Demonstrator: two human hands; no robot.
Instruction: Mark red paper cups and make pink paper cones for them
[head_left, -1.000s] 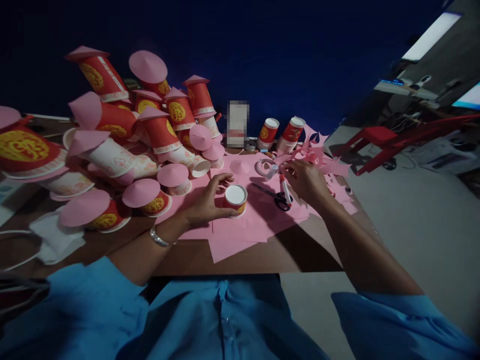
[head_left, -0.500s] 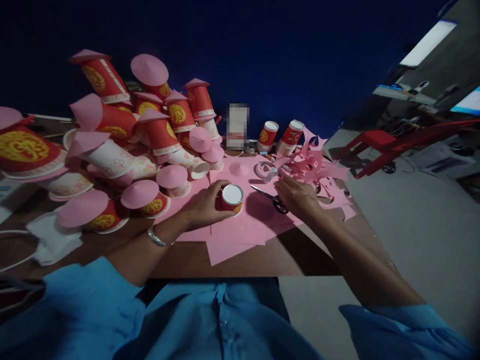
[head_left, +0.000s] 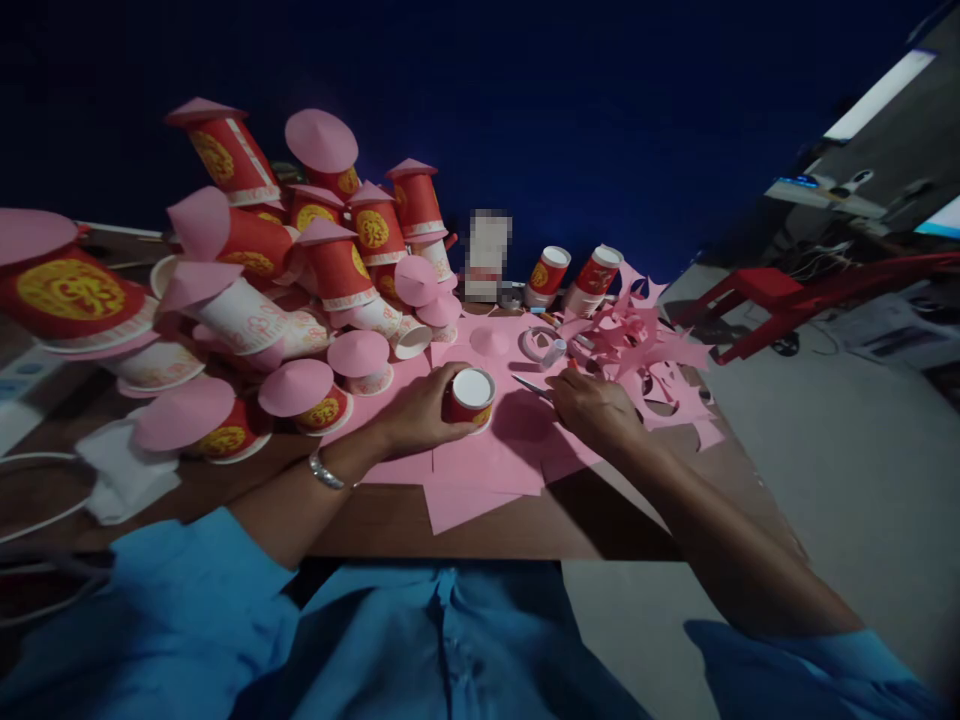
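My left hand (head_left: 427, 408) curls its thumb and fingers around a short red paper cup (head_left: 472, 392), which stands with its white base up on pink paper sheets (head_left: 491, 465). To the right, my right hand (head_left: 596, 405) is closed over the handles of a pair of scissors (head_left: 531, 386). Their blades point left toward the cup; the handles are hidden under the hand. Just beyond that hand lie a roll of clear tape (head_left: 534, 345) and a small whitish tube (head_left: 553, 352). A flat pink paper cone (head_left: 490, 338) sits behind the cup.
Stacked paper cups with pink cone tops (head_left: 330, 265) crowd the table's left side. Two red cups (head_left: 547, 275) stand upside down at the back. Pink paper scraps (head_left: 652, 340) heap at the right. A white tissue (head_left: 127, 465) lies left; a red stool (head_left: 765, 290) stands beyond the table.
My right hand has moved left and down over the scissors' handles, which showed before. My left hand stays on the cup. The whole view has shifted slightly.
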